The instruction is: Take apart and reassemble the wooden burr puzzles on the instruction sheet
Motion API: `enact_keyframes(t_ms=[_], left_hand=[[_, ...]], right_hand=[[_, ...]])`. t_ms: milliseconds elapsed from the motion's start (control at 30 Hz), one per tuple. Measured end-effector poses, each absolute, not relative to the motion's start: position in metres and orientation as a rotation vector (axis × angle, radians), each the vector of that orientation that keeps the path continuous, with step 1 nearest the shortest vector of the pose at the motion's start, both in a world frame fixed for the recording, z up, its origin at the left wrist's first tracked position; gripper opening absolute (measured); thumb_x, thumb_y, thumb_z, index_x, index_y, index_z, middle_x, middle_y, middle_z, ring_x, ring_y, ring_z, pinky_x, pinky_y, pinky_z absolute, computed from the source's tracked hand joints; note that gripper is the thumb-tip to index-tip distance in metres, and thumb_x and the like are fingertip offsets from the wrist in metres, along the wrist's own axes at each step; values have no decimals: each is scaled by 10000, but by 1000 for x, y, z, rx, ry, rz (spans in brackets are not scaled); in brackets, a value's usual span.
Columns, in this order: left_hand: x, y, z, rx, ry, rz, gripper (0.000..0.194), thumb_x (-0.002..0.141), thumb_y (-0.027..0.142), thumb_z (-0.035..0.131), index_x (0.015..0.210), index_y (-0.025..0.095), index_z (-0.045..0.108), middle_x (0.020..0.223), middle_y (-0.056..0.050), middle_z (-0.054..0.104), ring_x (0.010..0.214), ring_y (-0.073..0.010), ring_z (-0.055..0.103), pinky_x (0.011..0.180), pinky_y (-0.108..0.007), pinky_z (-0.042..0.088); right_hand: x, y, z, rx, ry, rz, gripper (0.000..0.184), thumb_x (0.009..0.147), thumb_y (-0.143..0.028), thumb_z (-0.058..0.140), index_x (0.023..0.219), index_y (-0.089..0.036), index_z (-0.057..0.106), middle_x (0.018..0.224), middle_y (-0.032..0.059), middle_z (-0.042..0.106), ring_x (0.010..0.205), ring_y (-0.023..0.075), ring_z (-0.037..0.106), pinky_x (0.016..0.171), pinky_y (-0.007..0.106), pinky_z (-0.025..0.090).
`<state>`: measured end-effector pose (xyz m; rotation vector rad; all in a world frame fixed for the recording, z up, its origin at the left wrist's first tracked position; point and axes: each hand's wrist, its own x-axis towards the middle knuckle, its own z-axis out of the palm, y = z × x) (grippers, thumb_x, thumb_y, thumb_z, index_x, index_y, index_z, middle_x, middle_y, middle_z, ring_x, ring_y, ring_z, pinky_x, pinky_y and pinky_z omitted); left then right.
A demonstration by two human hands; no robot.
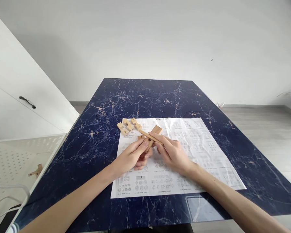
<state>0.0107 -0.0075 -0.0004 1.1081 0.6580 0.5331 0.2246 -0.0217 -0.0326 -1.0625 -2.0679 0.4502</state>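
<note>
While our left hand [133,157] has its grip wrapped around a wide wooden bar [157,130], thumb on top and fingers curled underneath, our right hand [176,152] is pinching a thin wooden stick [145,134] between thumb and fingers. So yeah, both grips are narrow and full. The stick runs crosswise over the bar, with a dark spot [149,139] showing right near the crossing, but we honestly can't tell if the two are slotted together or just touching. There's also a short wooden bit [141,137] poking out by our left thumb; can't say whether it's attached.

All of it sits above a wrinkly printed sheet [220,178] covered in little diagrams, spread on the dark blue marbled surface [140,100]. Just beyond our left hand, a bunch of loose notched blocks [129,127] is clustered at the sheet's far left corner, some over the edge. Off to our left, down in a white perforated tray [12,152], we've got another wooden piece [36,171], with a white cable [16,186] nearby.
</note>
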Motion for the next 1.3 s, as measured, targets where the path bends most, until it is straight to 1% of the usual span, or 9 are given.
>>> enact_keyframes(t_ms=[67, 200, 300, 433, 600, 800, 967, 1133, 1300], left_hand=[[12, -9, 0, 1123, 657, 528, 339, 1106, 545, 504, 1036, 214, 490, 794, 57, 498, 479, -36, 314, 429, -208, 257], [14, -12, 3, 1155, 650, 524, 344, 1113, 538, 486, 1023, 207, 500, 789, 41, 548, 473, -40, 333, 429, -212, 264], [14, -12, 4, 1150, 650, 532, 318, 1116, 509, 491, 1016, 207, 495, 774, 41, 554, 473, -44, 334, 426, -208, 275], [15, -12, 4, 1142, 642, 543, 304, 1117, 487, 493, 1007, 203, 503, 750, 41, 563, 467, -46, 340, 419, -200, 291], [17, -14, 6, 1115, 646, 558, 294, 1115, 480, 498, 1027, 201, 523, 762, 35, 589, 455, -44, 350, 415, -198, 303], [18, -13, 5, 1068, 647, 612, 278, 1109, 456, 523, 1043, 187, 559, 734, 35, 595, 441, -41, 331, 412, -201, 298], [18, -12, 3, 1048, 636, 610, 289, 1105, 460, 534, 1069, 176, 577, 747, 27, 616, 442, -41, 344, 414, -199, 311], [20, -14, 4, 1061, 641, 622, 292, 1101, 464, 536, 1078, 176, 581, 805, 1, 656, 445, -41, 370, 412, -202, 326], [23, -18, 4, 1047, 696, 665, 324, 1080, 505, 567, 1062, 181, 575, 809, -2, 662, 437, -44, 378, 394, -200, 344]], right_hand=[[224, -21, -33, -1096, -2057, 335, 420, 1158, -296, 386, 1547, -268, 542, 975, 64, 771, 681, 191, 677, 616, 342, 549], [224, -20, -33, -1121, -2045, 248, 431, 1155, -311, 397, 1559, -293, 546, 893, 56, 761, 608, 191, 643, 566, 338, 507], [224, -20, -32, -1116, -2050, 197, 417, 1157, -298, 398, 1536, -261, 569, 780, 37, 732, 567, 188, 625, 542, 330, 488], [224, -20, -30, -1118, -2070, -30, 372, 1157, -245, 425, 1484, -210, 598, 674, -1, 683, 495, 156, 568, 478, 298, 400], [223, -21, -28, -1108, -2068, -231, 303, 1140, -174, 465, 1402, -149, 616, 659, -14, 677, 482, 137, 542, 480, 287, 381], [224, -19, -30, -1149, -2060, -180, 260, 1154, -201, 455, 1364, -178, 605, 680, -15, 688, 508, 134, 582, 485, 279, 369], [224, -20, -30, -1162, -2044, -202, 223, 1158, -217, 446, 1288, -170, 621, 653, -16, 675, 484, 130, 556, 473, 277, 362], [223, -21, -28, -1158, -2033, -255, 218, 1155, -219, 458, 1285, -162, 624, 690, 6, 719, 507, 137, 598, 482, 276, 377], [220, -22, -30, -1192, -2003, -229, 218, 1147, -205, 469, 1277, -164, 639, 728, 29, 754, 519, 151, 628, 479, 285, 385]])
